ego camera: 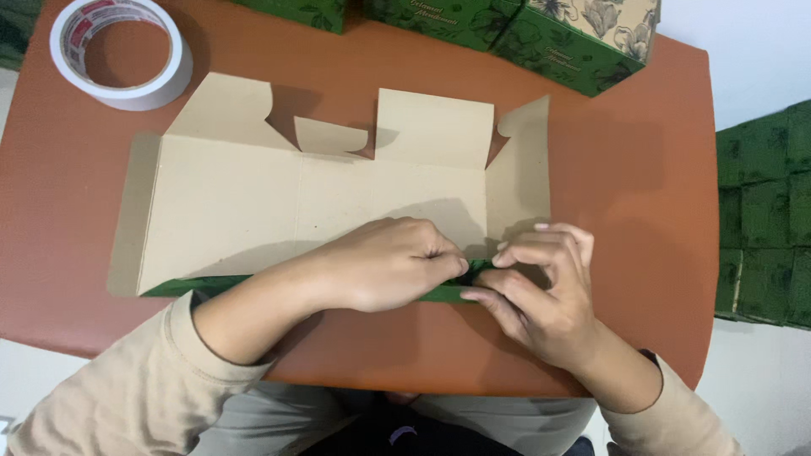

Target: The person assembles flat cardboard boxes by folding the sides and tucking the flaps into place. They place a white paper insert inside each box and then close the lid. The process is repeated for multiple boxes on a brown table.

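Observation:
A flat, unfolded cardboard box blank [253,203] lies plain brown side up on the reddish-brown table [642,169]. Its near long flap is folded up, showing a green printed outside [186,285]. My left hand [384,262] presses and pinches that green flap near the middle-right of the blank. My right hand [541,291] meets it from the right, fingertips pinching the same flap edge. Several tabs stand at the blank's far edge.
A roll of white tape [122,52] lies at the table's far left corner. Assembled green floral boxes [541,34] stand along the far edge. A stack of green boxes [764,219] sits off the table to the right.

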